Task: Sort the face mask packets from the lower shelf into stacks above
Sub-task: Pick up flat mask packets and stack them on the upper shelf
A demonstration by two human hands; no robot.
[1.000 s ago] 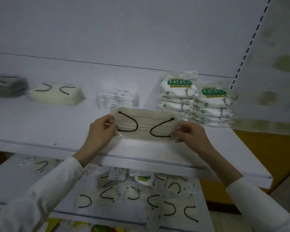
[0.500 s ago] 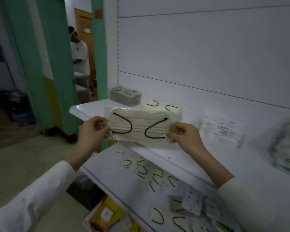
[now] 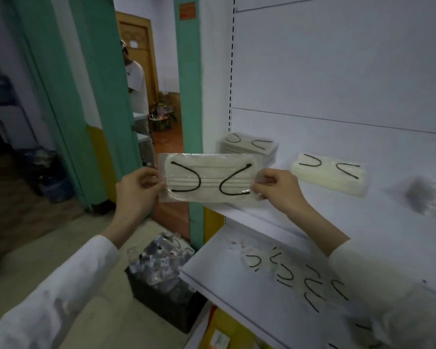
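Note:
I hold a clear packet with a beige mask and black ear loops [image 3: 208, 178] in front of the upper shelf's left end. My left hand [image 3: 136, 190] pinches its left edge and my right hand [image 3: 278, 190] pinches its right edge. On the upper shelf [image 3: 312, 210] behind it stand a greyish stack of packets [image 3: 248, 147] and a cream stack [image 3: 330, 173]. Several loose mask packets [image 3: 300, 275] lie spread on the lower shelf [image 3: 232, 285].
A blurred pile of patterned packets [image 3: 428, 197] sits further right on the upper shelf. A dark crate full of packets [image 3: 161, 280] stands on the floor left of the shelving. A green pillar [image 3: 189, 109] and a doorway with a person [image 3: 136, 81] are at the left.
My view has swung left along the shelf. Both hands carried the beige packet left, from in front of the green-labelled stacks to the shelf's left end near the two stacks.

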